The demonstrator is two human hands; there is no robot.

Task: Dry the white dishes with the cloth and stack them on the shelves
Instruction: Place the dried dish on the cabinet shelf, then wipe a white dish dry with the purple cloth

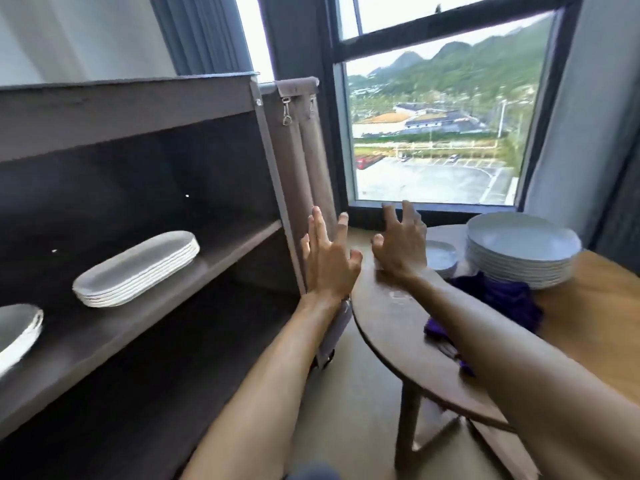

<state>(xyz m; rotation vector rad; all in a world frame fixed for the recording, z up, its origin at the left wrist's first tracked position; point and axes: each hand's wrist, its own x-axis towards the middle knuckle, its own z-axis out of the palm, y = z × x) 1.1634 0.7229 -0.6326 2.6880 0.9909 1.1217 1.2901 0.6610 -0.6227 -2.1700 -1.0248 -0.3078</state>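
A stack of white oblong dishes [136,268] lies on the middle shelf of the dark shelf unit [214,244]. Part of another white dish stack [17,329] shows at the left edge. On the round wooden table [388,313] stands a tall stack of large white plates [521,249], with a smaller white plate stack [440,258] to its left. A purple cloth [498,299] lies crumpled in front of the plates. My left hand [329,258] hovers with fingers spread between shelf and table, holding nothing. My right hand [401,242] is over the table's left part, fingers loosely curled, empty.
A large window [436,133] faces me behind the table. A folded grey panel with metal clips [301,140] leans against the shelf unit's right side. The floor [346,393] shows between shelf and table.
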